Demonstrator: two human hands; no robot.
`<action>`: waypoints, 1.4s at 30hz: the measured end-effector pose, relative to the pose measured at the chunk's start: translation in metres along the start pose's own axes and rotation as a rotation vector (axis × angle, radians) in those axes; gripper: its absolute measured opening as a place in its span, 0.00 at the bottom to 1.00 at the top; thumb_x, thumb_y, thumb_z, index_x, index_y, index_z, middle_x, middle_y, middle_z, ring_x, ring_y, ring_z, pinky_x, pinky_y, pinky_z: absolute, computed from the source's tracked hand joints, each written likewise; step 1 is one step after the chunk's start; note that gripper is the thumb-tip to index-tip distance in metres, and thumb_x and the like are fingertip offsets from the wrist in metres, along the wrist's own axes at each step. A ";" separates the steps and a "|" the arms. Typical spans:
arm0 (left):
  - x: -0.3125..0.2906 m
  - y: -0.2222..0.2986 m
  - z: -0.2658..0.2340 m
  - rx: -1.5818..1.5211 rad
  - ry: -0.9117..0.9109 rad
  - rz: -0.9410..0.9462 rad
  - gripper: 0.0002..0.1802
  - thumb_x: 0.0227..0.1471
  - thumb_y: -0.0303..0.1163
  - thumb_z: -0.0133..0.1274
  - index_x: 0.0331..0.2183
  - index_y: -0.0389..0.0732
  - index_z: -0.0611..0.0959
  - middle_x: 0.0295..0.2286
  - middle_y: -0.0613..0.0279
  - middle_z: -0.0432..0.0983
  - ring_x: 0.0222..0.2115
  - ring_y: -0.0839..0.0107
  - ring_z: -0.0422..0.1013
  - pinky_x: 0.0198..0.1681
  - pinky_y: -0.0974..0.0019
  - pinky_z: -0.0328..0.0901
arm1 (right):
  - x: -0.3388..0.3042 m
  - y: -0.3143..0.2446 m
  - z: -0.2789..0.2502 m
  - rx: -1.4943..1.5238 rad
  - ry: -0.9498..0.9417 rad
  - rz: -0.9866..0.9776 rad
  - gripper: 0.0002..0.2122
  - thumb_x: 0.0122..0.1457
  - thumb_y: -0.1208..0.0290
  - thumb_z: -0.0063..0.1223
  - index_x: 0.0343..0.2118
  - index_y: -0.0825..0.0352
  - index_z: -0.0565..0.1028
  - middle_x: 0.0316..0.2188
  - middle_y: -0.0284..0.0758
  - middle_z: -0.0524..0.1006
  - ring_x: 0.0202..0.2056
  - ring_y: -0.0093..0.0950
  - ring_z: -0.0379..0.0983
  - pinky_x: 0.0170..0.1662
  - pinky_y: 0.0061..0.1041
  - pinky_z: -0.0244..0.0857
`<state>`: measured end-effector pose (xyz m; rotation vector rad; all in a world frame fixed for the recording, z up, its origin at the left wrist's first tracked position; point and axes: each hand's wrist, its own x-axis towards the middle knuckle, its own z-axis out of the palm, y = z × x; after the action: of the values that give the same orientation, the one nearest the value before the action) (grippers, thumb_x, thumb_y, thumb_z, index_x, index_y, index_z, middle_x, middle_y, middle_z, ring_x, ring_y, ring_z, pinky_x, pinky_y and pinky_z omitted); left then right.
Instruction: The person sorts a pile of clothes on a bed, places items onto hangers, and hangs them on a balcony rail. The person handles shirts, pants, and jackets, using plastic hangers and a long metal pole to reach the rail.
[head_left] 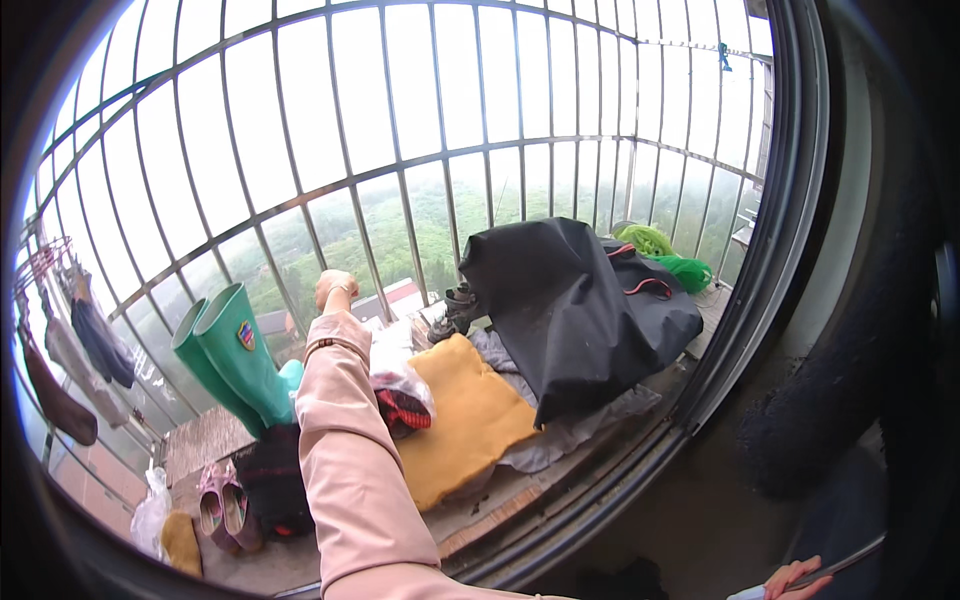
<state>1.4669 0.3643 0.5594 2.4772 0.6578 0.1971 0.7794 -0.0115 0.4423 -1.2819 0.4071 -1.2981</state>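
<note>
My left arm, in a pink sleeve with a brown cuff strap, stretches out over the caged ledge. Its hand [336, 288] is closed at a metal bar [298, 185] of the cage, with the fingers partly turned away. Just left of that forearm stand green rubber boots [240, 345]. Right of it lie a clear plastic bag [398, 365] with red-and-black contents and a mustard-yellow cushion or folded cloth [465, 410]. At the lower right edge, my right hand [792, 578] is closed on a thin dark rod-like thing [850, 558], whose ends I cannot make out.
A large black sheet or bag [580, 310] covers the ledge's right part, beside green netting [670, 255]. Pink shoes [228, 508] and a dark cloth bundle [272, 480] sit front left. Socks [95, 340] hang at left. A sliding-window track [640, 460] edges the ledge.
</note>
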 end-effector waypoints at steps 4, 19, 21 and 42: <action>0.081 0.007 0.034 -0.367 -0.113 0.137 0.18 0.45 0.42 0.52 0.28 0.33 0.78 0.29 0.56 0.75 0.31 0.69 0.73 0.27 0.64 0.67 | 0.017 0.005 0.015 -0.013 0.033 0.016 0.28 0.51 0.35 0.25 0.21 0.61 0.62 0.05 0.27 0.56 0.05 0.19 0.50 0.07 0.13 0.44; 0.107 -0.012 0.066 -0.289 0.352 0.381 0.17 0.46 0.48 0.48 0.23 0.45 0.81 0.25 0.61 0.77 0.28 0.64 0.73 0.31 0.61 0.65 | 0.045 0.039 0.034 0.029 0.115 -0.002 0.24 0.57 0.43 0.21 0.16 0.59 0.55 0.04 0.24 0.53 0.03 0.15 0.48 0.06 0.11 0.44; 0.035 0.016 0.059 -0.421 0.444 0.321 0.18 0.47 0.49 0.47 0.25 0.45 0.81 0.24 0.61 0.77 0.28 0.63 0.73 0.31 0.61 0.65 | 0.051 0.030 0.029 0.002 0.088 -0.022 0.24 0.57 0.43 0.22 0.16 0.59 0.56 0.04 0.24 0.53 0.03 0.15 0.48 0.07 0.12 0.46; -0.423 -0.041 -0.058 -1.538 -0.370 0.627 0.21 0.52 0.44 0.43 0.45 0.42 0.68 0.31 0.72 0.68 0.32 0.80 0.63 0.36 0.74 0.56 | 0.033 0.001 0.120 -0.347 -0.083 -0.260 0.17 0.52 0.54 0.49 0.21 0.66 0.72 0.11 0.36 0.68 0.15 0.32 0.68 0.19 0.26 0.58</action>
<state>1.0665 0.2121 0.5858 1.0556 -0.4033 0.3010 0.8890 0.0150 0.4941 -1.7200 0.4299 -1.4261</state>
